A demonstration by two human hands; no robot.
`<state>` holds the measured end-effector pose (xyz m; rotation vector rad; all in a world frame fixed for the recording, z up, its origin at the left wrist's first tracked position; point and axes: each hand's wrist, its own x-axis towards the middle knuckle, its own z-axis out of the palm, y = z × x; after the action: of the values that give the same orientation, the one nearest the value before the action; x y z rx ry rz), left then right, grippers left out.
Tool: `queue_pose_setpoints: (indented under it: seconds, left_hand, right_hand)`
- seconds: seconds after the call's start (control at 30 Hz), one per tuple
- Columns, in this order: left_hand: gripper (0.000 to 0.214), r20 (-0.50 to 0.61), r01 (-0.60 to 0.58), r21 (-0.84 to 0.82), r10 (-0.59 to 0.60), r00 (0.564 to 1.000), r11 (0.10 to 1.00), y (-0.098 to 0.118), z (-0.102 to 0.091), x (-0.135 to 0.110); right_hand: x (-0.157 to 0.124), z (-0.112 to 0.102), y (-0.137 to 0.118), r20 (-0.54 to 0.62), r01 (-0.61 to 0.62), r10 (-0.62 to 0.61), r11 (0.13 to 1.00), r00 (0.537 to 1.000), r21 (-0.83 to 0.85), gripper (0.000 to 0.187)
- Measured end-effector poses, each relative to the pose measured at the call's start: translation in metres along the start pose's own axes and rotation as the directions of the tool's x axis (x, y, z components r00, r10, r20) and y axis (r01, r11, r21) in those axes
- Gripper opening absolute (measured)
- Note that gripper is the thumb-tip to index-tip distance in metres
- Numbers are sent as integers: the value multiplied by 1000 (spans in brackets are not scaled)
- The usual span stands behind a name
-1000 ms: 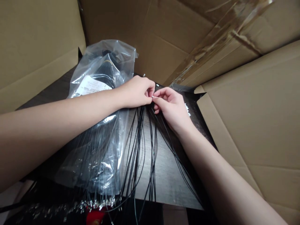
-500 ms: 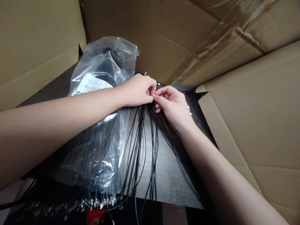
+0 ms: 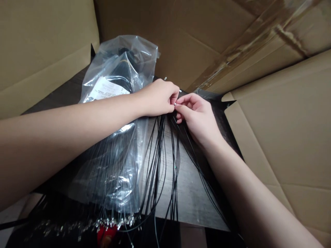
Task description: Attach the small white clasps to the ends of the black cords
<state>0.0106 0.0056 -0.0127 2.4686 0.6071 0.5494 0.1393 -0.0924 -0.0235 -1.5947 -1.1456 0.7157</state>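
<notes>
My left hand and my right hand meet fingertip to fingertip over a dark wooden table. Both are closed in a pinch on the far ends of thin black wires, and a small silver metal tip shows between the fingers. The wires fan out from the hands toward me and hang over the table's near edge. Small metal terminals glint at their near ends. My left forearm lies across a clear plastic bag with more black wires inside and a white label.
Brown cardboard sheets stand around the table at the left, back and right, with a strip of clear tape across the back one. Something red shows below the table's near edge.
The view has shifted slightly, so hands and bag sit a little further right and up in the picture. The hands keep their pinch together on the wire ends.
</notes>
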Motion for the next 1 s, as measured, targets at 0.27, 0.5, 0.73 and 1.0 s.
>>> queue_pose_setpoints:
  seconds: [0.27,0.5,0.73,1.0]
  left_hand:
    - [12,18,28,-6,-27,999,1000,0,0,-1]
    - [10,24,23,-3,-23,999,1000,1,-1,0]
    - [9,20,11,-41,-10,1000,999,-1,-1,1]
    - [11,25,10,15,-11,1000,1000,1,-3,0]
  right_hand:
    - [1,-1,2,15,2,-2,1000,1000,-14,11]
    - [1,0,0,0,-6,6,1000,1000,6,9]
    - [3,-1,2,2,-13,13,1000,1000,6,8]
    - [3,-1,1,4,0,0,1000,1000,0,8]
